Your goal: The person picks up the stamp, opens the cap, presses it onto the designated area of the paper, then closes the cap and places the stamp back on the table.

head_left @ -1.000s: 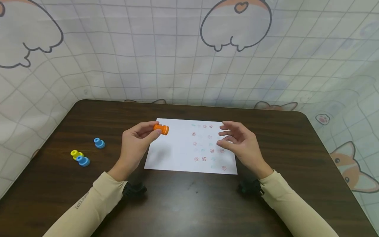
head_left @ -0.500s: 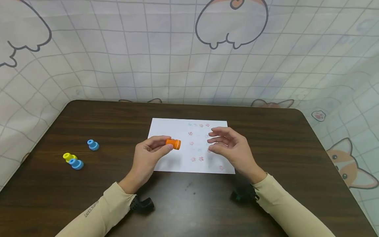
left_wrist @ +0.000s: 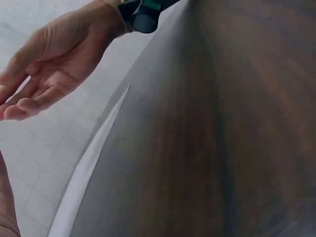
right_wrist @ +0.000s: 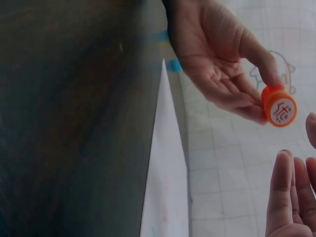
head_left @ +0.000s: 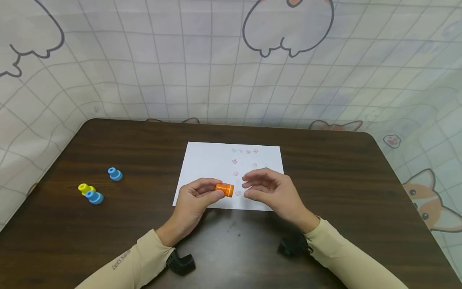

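Note:
My left hand [head_left: 193,204] pinches an orange stamp [head_left: 225,190] between thumb and fingers, above the near part of a white sheet of paper [head_left: 202,160]. The stamp lies sideways, its end toward my right hand [head_left: 272,194]. That end shows a red pattern on a white face in the right wrist view, where the stamp [right_wrist: 280,111] appears close up. My right hand hovers just right of it, fingers loosely bent, holding nothing and apart from the stamp. Small red and greenish prints mark the paper's right half; my right hand hides some of them.
To the left on the dark wooden table [head_left: 144,148] stand a blue stamp [head_left: 115,174], a yellow stamp [head_left: 86,188] and another blue stamp [head_left: 94,197] close against the yellow one. A grid-patterned cloth [head_left: 202,60] with cartoon drawings surrounds the table's back and sides.
My left hand has carried the orange stamp to the right and nearer to me. My right hand has shifted left and nearer, so the two hands are closer together.

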Demonstrator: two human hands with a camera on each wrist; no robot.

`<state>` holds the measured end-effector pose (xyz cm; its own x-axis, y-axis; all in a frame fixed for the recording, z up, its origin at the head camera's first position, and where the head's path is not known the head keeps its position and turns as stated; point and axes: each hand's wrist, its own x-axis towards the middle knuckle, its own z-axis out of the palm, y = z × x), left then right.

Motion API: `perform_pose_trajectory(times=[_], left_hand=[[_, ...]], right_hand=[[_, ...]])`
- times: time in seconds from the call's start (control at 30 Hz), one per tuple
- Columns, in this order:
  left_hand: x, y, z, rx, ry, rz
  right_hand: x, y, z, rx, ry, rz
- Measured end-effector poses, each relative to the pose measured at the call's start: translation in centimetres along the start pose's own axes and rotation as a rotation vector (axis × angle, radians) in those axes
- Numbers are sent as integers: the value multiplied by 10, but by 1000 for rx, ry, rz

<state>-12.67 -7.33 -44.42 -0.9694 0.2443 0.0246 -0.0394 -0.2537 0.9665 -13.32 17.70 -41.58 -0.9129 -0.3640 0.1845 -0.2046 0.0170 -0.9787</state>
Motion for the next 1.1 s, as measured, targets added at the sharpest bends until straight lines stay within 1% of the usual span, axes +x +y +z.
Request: perform_pose_trajectory(times=[0.17,0.27,0.53,0.83,1.1], left_hand=[[-2,-4,2,-57,-7,-34],[-4,-6,4,-69,-13,-42],[-7,-9,7,-39,-25,-38],[-9,-11,9,-31,-12,-19],[-10,-12,10,-4,2,-21]], right_hand=[[-2,2,6,32,-11,-1],[-4,5,10,51,-15,1],[-4,16,18,84,-50,15],[-6,15,19,109,-64,27],[-7,16,19,41,-64,32]])
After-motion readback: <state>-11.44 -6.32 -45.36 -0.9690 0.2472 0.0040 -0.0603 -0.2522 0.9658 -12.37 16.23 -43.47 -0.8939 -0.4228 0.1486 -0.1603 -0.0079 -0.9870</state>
